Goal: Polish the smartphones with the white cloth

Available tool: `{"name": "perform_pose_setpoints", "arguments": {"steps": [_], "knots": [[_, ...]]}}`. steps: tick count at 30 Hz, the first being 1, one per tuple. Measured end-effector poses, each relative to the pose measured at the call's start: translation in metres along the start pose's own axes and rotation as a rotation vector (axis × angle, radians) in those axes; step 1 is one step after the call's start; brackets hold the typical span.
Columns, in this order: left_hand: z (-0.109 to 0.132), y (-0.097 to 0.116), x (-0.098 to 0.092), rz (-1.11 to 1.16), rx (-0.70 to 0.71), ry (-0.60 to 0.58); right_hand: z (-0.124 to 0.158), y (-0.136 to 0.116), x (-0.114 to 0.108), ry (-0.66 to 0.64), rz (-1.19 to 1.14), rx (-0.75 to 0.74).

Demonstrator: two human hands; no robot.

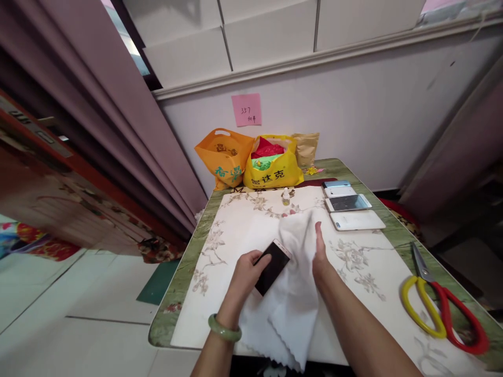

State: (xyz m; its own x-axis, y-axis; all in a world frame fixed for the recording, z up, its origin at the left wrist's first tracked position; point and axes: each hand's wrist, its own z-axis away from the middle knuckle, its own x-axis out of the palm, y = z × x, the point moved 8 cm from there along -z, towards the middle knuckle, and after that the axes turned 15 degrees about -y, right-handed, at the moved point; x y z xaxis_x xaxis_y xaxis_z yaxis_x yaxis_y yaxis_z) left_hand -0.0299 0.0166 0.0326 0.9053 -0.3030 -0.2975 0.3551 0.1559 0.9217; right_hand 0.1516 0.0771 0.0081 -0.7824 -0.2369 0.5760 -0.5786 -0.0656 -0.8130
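"Firstly, state the position of the phone (274,271) relative to both hands."

"It is held over the white cloth (294,303), between the left hand (247,269) and the right hand (320,256), in the near half of the tabletop (168,306). The left hand is nearer: it touches the phone. The right hand is apart from it, with folds of cloth between."

"Specify the long axis."

"Oblique. The lower end points to the left half of the tabletop's near edge, the upper end toward the far right corner. The dark screen faces up."

"Now give the state of each hand."

"Left: pinching the phone at its left side, thumb laid on the screen; the fingers underneath are hidden. Right: spread, thumb standing off from the cloth. Its fingers are mostly covered, with tips showing past the cloth's far side. From where I stand, I cannot tell whether they press on it."

"List the adjacent items."

"Four phones (348,203), set in a row near the right edge. One small bottle (286,197), beyond the cloth, toward the far edge. One pair of scissors (443,313), near the right edge, toward the near corner."
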Motion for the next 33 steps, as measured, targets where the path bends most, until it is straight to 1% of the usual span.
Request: {"name": "perform_pose_setpoints", "arguments": {"steps": [2,4,5,7,9,11,13,14,17,19,23,27,30,33], "knots": [[-0.001,0.009,0.003,-0.172,0.014,0.033,0.004,0.004,0.014,-0.081,0.101,0.029],[0.000,0.021,0.002,-0.313,0.013,0.066,0.007,0.010,0.026,-0.176,0.253,0.050],[0.001,0.027,0.001,-0.374,0.007,0.072,0.008,0.012,0.030,-0.209,0.331,0.046],[0.003,0.038,-0.001,-0.476,-0.011,0.060,0.009,0.013,0.034,-0.237,0.489,0.021],[0.003,0.046,-0.002,-0.542,-0.027,0.033,0.009,0.012,0.034,-0.221,0.663,-0.011],[0.002,0.050,-0.001,-0.561,-0.022,0.014,0.008,0.009,0.033,-0.194,0.842,-0.037],[0.000,0.051,0.002,-0.543,0.004,0.020,0.009,0.004,0.032,-0.146,0.955,-0.071],[-0.002,0.051,0.003,-0.526,0.019,0.036,0.009,0.002,0.030,-0.118,0.976,-0.085],[-0.007,0.045,0.003,-0.450,0.053,0.107,0.008,-0.001,0.026,-0.064,0.941,-0.100],[-0.011,0.040,0.002,-0.360,0.064,0.144,0.007,-0.002,0.022,-0.031,0.886,-0.100],[-0.019,0.029,0.006,-0.082,0.068,0.173,0.007,-0.004,0.013,0.075,0.749,-0.101],[-0.025,0.022,0.020,0.193,0.072,0.235,0.009,-0.001,0.001,0.183,0.568,-0.058],[-0.028,0.023,0.031,0.246,0.080,0.298,0.010,0.003,-0.005,0.232,0.511,-0.041],[-0.032,0.024,0.036,0.277,0.090,0.344,0.010,0.004,-0.010,0.261,0.515,-0.036]]}}
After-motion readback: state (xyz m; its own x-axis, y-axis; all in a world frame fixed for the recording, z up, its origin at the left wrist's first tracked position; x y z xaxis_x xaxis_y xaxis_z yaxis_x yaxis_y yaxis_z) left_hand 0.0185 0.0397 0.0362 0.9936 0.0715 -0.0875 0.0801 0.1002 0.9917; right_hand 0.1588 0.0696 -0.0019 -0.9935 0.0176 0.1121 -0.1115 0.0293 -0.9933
